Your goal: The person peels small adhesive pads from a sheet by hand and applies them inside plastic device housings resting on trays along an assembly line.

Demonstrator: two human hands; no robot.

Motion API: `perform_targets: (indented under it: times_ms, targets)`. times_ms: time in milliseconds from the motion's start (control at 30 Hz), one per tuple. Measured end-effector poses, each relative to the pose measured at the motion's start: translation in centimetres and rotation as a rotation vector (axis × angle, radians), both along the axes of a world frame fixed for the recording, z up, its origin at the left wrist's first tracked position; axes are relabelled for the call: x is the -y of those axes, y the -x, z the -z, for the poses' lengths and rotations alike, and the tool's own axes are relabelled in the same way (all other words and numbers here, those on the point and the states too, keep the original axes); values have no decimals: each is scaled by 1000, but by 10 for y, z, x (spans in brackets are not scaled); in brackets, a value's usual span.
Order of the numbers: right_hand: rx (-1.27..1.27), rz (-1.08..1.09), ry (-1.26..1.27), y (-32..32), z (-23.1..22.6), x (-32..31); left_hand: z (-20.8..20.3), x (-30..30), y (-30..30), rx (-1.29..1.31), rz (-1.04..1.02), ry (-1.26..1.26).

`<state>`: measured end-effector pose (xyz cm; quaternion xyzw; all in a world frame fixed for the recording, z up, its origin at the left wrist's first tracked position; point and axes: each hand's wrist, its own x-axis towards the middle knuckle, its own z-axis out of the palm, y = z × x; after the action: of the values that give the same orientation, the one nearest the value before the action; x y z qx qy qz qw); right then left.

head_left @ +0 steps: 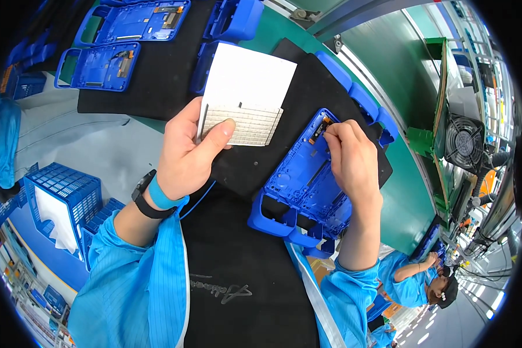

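A white sheet [249, 75] (lower part gridded) slants left of a blue housing [296, 168], inside upward.

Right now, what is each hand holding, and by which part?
Left hand holds the white sheet by its lower left edge. Right hand is over the blue housing; cannot tell whether it holds anything.

1 head-worn wide fisheye view is aimed down from above; the bare left hand [185, 151] and bare right hand [354, 162] are seen near, the flat green workbench top [405, 194] beyond, edges bent toward the rim.
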<state>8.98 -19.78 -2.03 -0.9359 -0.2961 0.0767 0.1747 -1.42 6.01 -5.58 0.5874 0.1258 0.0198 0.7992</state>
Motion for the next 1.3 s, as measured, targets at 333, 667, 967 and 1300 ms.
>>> perform_targets:
  times_ms: [333,667,967,1300]
  targets:
    - [125,12,-177,12,4,14,-2,3,1,4,5,6]
    - [124,18,-155,23,16,24,-4,11,-1,2,69,67]
    - [124,29,-127,23,20,23,-4,28,-2,15,147,146]
    - [48,104,-269,23,20,29,-4,41,-5,8,231,35]
